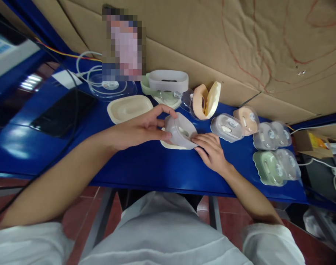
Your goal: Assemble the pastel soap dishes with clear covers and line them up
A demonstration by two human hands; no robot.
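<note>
A pale grey rounded plastic shell [174, 127] with an oval opening is held tilted over the table between both hands. The thumb and fingers of my left hand [146, 127] are curved around its left end. At its right edge, the fingers of my right hand [210, 149] are bent over and pressing on it. A cream plastic piece [173, 145] shows beneath the shell, partly hidden; whether the two touch cannot be made out. To the upper left of the shell lies a shallow cream tray-like piece [129, 107].
Behind sit a grey shell [168, 80], green parts [147, 84] and peach parts [200, 103]. Several clear-lidded boxes [228, 127] line the right. A dark phone-like slab [63, 112], white cable [85, 59] and clear lid [129, 90] lie left. Cardboard [190, 33] walls the back.
</note>
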